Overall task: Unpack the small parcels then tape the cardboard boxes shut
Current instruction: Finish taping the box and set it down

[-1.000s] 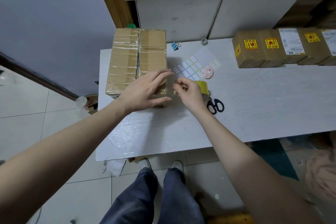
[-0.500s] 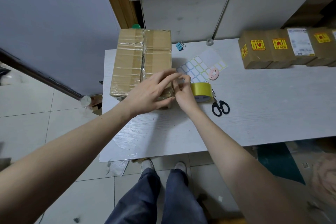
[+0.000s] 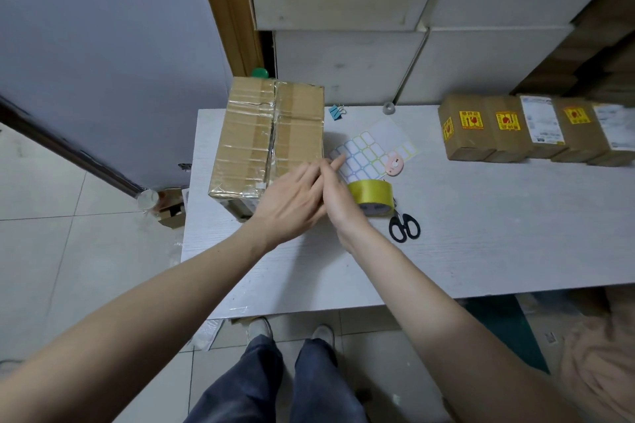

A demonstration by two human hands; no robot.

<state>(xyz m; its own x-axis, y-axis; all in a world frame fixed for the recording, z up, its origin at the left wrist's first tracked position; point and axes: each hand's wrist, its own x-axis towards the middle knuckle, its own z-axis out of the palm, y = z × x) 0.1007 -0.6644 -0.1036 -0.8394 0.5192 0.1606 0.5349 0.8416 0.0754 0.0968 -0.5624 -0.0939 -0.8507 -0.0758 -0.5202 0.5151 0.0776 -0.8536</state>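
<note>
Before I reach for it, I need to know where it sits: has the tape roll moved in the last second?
No. The tape roll lies between the label sheet and the scissors, as before; only the camera shifted.

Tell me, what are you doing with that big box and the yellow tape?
A person is working on a big cardboard box on a white table; it is wrapped in shiny clear tape. Both hands meet at its near right corner: the left hand lies flat against the box, the right hand beside it with fingers straight. A yellow tape roll and black scissors lie just right of the hands. Smaller parcels wait in a row at the table's far right.
</note>
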